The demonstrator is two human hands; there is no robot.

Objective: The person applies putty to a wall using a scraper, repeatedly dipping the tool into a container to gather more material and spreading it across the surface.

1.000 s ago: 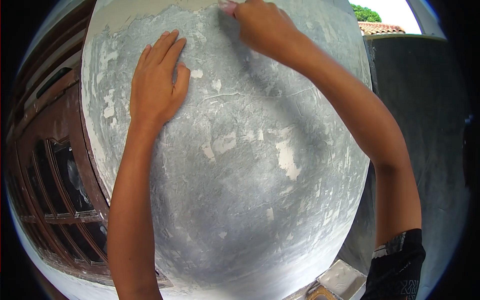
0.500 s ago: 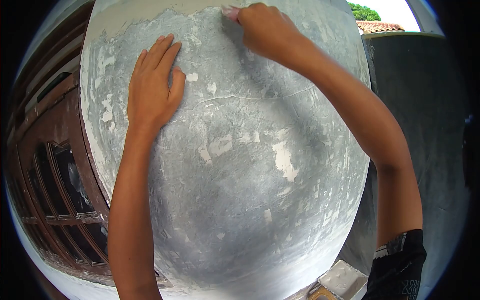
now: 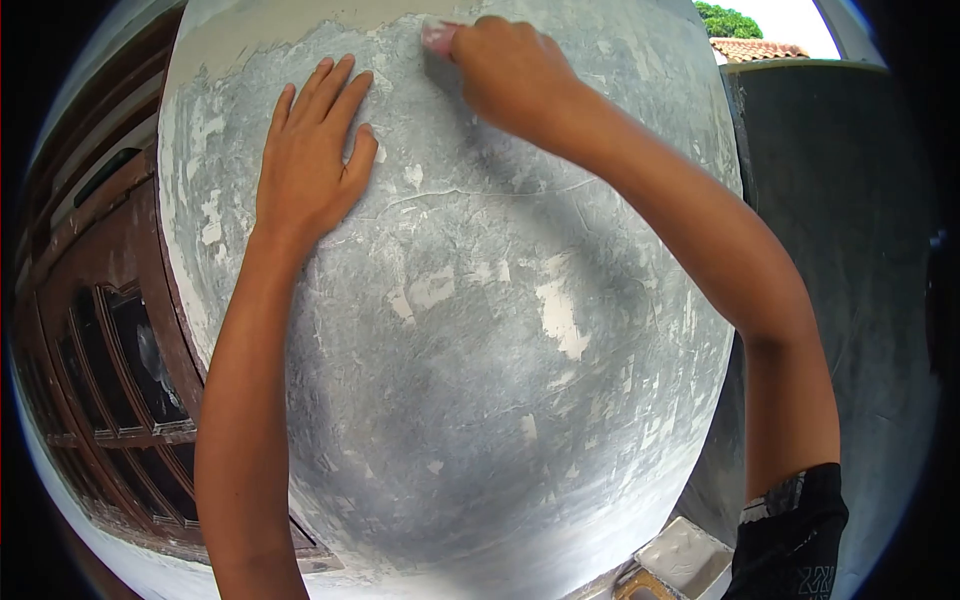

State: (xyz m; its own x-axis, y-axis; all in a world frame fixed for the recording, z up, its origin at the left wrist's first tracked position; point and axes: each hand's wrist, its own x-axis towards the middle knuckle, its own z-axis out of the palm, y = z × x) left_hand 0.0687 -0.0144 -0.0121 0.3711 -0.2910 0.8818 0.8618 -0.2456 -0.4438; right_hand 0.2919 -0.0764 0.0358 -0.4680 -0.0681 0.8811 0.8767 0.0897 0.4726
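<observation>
A grey wall (image 3: 470, 370) with whitish patches and fine cracks fills the middle of the view. My left hand (image 3: 308, 155) lies on its upper left part, palm toward the surface and fingers spread, holding nothing. Up at the top centre, my right hand (image 3: 512, 75) is closed round a small pinkish scraper-like tool (image 3: 440, 38), whose pale edge is at the wall. The tool sits just under the edge of a smooth beige strip (image 3: 260, 28) along the wall's top. My fingers hide part of the tool.
Brown wooden panelling with dark panes (image 3: 145, 350) stands at the left. A dark panel (image 3: 840, 220) is on the right, with roof tiles (image 3: 755, 50) and greenery behind it. Low at the right are a whitish tray (image 3: 685, 560) and a yellowish object (image 3: 645, 585).
My right hand and the tool have moved left and slightly down along the wall. My left hand's fingers have spread a little more, and its forearm has shifted left.
</observation>
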